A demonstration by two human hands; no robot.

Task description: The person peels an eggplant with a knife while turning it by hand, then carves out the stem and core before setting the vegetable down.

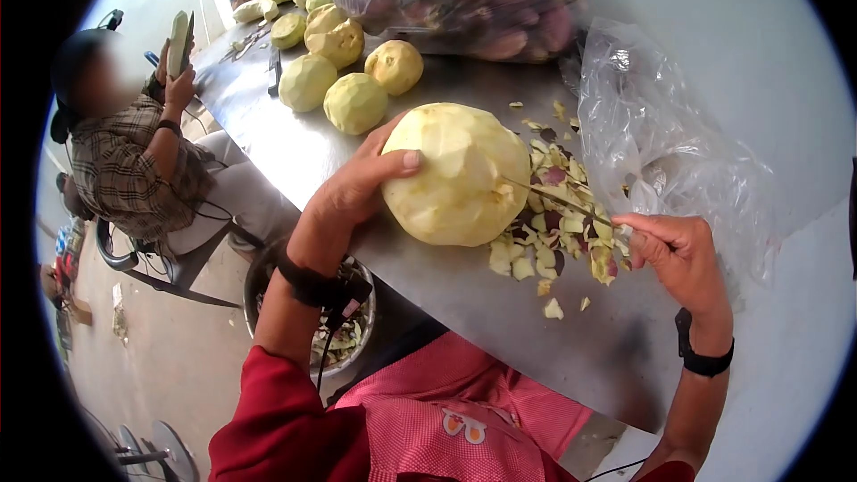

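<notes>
My left hand (355, 180) is wrapped around the left side of a large, round, peeled vegetable (451, 174), pale yellow-green with facets cut over its surface. Its thumb rests on the front and the other fingers are hidden behind. In my right hand (674, 254) is a knife (567, 202) with a thin blade. The blade points left, and its tip meets the vegetable's right side near a small brownish spot. Beneath and beside the blade lies a heap of green and purple peelings (549, 245) on the metal table (428, 290).
Several peeled vegetables (355, 103) stand at the table's far left. At the back is a plastic bag of purple produce (482, 9); a crumpled clear bag (661, 134) lies right. A basin of scraps (366, 344) stands below the edge. Another person (147, 161) sits left, holding a pale piece.
</notes>
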